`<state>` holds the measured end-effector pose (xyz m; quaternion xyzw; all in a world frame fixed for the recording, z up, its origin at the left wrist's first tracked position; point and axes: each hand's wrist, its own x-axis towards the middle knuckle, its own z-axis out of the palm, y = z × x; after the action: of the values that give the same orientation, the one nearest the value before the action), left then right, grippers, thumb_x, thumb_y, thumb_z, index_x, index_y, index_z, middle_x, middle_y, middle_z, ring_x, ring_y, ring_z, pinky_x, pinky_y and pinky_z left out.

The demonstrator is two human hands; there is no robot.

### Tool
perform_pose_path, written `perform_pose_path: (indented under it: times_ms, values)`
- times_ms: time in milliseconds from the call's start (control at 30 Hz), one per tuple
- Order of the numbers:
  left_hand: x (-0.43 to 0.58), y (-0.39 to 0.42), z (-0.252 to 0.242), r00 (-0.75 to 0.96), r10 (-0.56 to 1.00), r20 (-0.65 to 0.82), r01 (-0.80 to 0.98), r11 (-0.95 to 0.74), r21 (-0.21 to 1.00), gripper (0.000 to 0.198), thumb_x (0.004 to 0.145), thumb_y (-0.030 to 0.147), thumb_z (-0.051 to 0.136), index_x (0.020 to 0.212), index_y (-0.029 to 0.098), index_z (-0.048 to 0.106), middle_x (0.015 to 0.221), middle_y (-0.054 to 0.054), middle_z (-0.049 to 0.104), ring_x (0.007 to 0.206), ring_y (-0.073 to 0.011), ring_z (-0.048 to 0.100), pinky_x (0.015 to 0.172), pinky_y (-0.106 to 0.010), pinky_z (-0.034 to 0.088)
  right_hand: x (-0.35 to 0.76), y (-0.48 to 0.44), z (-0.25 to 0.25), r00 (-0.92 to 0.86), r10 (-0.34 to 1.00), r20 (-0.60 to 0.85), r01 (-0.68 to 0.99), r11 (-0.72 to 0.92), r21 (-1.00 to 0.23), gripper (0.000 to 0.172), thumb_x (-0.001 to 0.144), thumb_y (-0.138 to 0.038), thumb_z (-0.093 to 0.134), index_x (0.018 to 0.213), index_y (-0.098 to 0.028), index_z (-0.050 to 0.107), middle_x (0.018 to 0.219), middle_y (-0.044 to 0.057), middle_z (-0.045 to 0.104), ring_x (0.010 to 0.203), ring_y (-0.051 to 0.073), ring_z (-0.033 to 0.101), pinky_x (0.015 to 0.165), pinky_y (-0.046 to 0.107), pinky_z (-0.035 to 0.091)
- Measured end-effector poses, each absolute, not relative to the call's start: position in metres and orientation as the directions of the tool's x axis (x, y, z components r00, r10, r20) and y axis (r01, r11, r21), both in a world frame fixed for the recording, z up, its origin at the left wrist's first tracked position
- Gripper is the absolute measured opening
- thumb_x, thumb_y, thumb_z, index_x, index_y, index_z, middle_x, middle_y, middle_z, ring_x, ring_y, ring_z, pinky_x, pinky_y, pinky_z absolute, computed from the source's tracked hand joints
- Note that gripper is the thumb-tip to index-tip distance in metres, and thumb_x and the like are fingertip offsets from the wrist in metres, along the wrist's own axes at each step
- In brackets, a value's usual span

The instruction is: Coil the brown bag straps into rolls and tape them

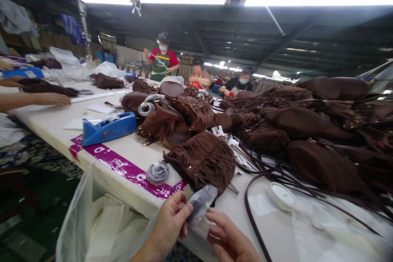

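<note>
Beside the fringed bag (pixel 204 156), one roll (pixel 157 173) is lying wrapped; left hand (pixel 172 217) is pinching plastic (pixel 203 202), seemingly unfinished; right hand (pixel 229 235), grip unclear

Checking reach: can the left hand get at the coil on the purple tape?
Probably yes: the coil lies close, nothing visibly between, though the left hand pinches a plastic packet.
</note>
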<state>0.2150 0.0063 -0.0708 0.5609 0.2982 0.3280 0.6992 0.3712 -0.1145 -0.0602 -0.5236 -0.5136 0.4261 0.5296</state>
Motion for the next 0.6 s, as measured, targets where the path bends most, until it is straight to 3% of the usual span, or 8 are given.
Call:
perform_pose_path:
  times_ms: [67, 133, 233, 333, 433, 600]
  values:
    - [0.215, 0.006, -0.071, 0.613, 0.788, -0.049, -0.118, 0.154, 0.981, 0.055, 0.071, 0.068, 0.062, 0.087, 0.018, 0.048, 0.049, 0.01, 0.044, 0.031, -0.0054, 0.037, 0.032, -0.016, 0.021, 0.373, -0.11, -0.057, 0.012, 0.967, 0.253, 0.394, 0.228, -0.89, 0.036, 0.082, -0.013, 0.058, 0.113, -0.03, 0.064, 0.123, 0.008, 0.057, 0.092, 0.017, 0.065, 0.08, 0.027, 0.054]
    - [0.215, 0.005, -0.072, 0.621, 0.782, -0.049, -0.115, 0.152, 0.982, 0.053, 0.072, 0.067, 0.061, 0.088, 0.017, 0.049, 0.049, 0.01, 0.042, 0.031, -0.0058, 0.035, 0.032, -0.017, 0.02, 0.373, -0.103, -0.049, -0.092, 0.922, 0.376, 0.594, 0.354, -0.722, 0.031, 0.085, -0.008, 0.05, 0.104, -0.027, 0.065, 0.107, 0.006, 0.06, 0.086, 0.015, 0.064, 0.074, 0.022, 0.053]
    - [0.214, 0.002, -0.071, 0.636, 0.771, -0.028, -0.111, 0.127, 0.986, 0.045, 0.077, 0.06, 0.06, 0.09, 0.017, 0.05, 0.051, 0.01, 0.041, 0.034, -0.0059, 0.033, 0.034, -0.017, 0.023, 0.37, -0.088, -0.031, -0.148, 0.852, 0.502, 0.73, 0.436, -0.526, 0.024, 0.088, -0.007, 0.047, 0.096, -0.024, 0.062, 0.094, 0.005, 0.061, 0.086, 0.015, 0.062, 0.074, 0.023, 0.051]
    - [0.212, 0.0, -0.067, 0.659, 0.751, 0.03, -0.116, 0.062, 0.991, 0.032, 0.083, 0.047, 0.057, 0.093, 0.016, 0.054, 0.056, 0.008, 0.042, 0.042, -0.0066, 0.034, 0.04, -0.018, 0.025, 0.367, -0.07, -0.013, -0.133, 0.818, 0.56, 0.811, 0.414, -0.413, 0.018, 0.089, -0.008, 0.05, 0.089, -0.022, 0.061, 0.104, 0.007, 0.063, 0.097, 0.021, 0.06, 0.081, 0.031, 0.048]
    - [0.208, 0.003, -0.06, 0.665, 0.74, 0.096, -0.089, -0.049, 0.995, 0.02, 0.085, 0.035, 0.054, 0.089, 0.016, 0.056, 0.062, 0.005, 0.044, 0.052, -0.0085, 0.038, 0.048, -0.019, 0.028, 0.365, -0.053, -0.004, -0.191, 0.852, 0.487, 0.799, 0.423, -0.428, 0.017, 0.086, -0.007, 0.055, 0.083, -0.022, 0.06, 0.105, 0.005, 0.067, 0.1, 0.022, 0.059, 0.086, 0.035, 0.044]
    - [0.2, 0.009, -0.051, 0.648, 0.748, 0.147, 0.005, -0.197, 0.98, 0.011, 0.084, 0.023, 0.05, 0.076, 0.017, 0.052, 0.068, 0.003, 0.046, 0.065, -0.0117, 0.042, 0.058, -0.021, 0.031, 0.363, -0.039, -0.01, -0.077, 0.934, 0.35, 0.753, 0.285, -0.594, 0.015, 0.082, -0.008, 0.062, 0.075, -0.021, 0.058, 0.08, -0.001, 0.067, 0.078, 0.017, 0.06, 0.073, 0.028, 0.042]
